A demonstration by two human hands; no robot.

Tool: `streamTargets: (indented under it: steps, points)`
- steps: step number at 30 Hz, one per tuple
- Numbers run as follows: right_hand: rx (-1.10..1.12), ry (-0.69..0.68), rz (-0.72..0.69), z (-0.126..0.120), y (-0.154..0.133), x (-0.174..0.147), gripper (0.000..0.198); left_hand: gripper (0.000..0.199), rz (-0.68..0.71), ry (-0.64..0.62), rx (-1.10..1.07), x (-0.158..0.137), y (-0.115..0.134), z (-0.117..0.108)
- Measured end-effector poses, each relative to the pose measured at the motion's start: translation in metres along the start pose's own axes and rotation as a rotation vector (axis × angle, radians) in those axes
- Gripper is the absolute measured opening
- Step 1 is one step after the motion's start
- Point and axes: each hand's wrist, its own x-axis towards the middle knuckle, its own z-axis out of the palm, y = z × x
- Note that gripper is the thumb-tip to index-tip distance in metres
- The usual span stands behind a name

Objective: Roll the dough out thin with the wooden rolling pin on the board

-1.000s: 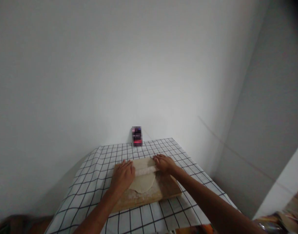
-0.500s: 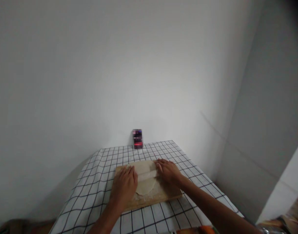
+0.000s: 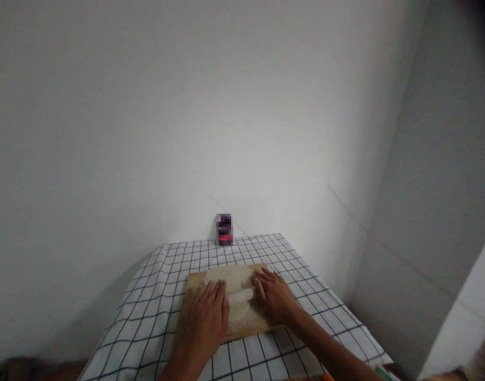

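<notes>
A pale rolling pin [image 3: 241, 297] lies across a thin, flat sheet of dough [image 3: 231, 273] on a floured wooden board [image 3: 262, 320]. My left hand [image 3: 209, 313] rests palm down over the pin's left part, its fingers stretched forward. Over the right part lies my right hand [image 3: 277, 297], flat with its fingers slightly spread. Both hands hide the ends of the pin. Dough shows in front of and behind the pin.
The board sits on a table with a white-and-black checked cloth [image 3: 143, 304]. A dark, pixelated upright object [image 3: 225, 230] stands at the far edge against the white wall [image 3: 242, 132]. Another wall [image 3: 420, 211] runs along the right.
Both hands and the rolling pin have come nearer to me over the dough. My fingers lie straighter now, and more of the dough's far part shows.
</notes>
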Motion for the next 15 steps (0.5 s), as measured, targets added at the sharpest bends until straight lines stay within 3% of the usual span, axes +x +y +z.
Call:
streamTargets:
  steps: [4,9,15]
  points:
    - [0.006,-0.014,-0.067,-0.002,-0.007,0.019,0.053,0.05,-0.065,-0.066,-0.01,0.013,0.001,-0.005]
    - [-0.064,-0.104,0.136,-0.003,-0.009,0.068,0.057,0.051,-0.158,-0.127,0.064,0.049,-0.018,0.003]
    - [-0.055,-0.174,0.165,0.004,-0.002,0.106,0.056,0.054,-0.258,-0.226,0.081,0.08,-0.039,0.021]
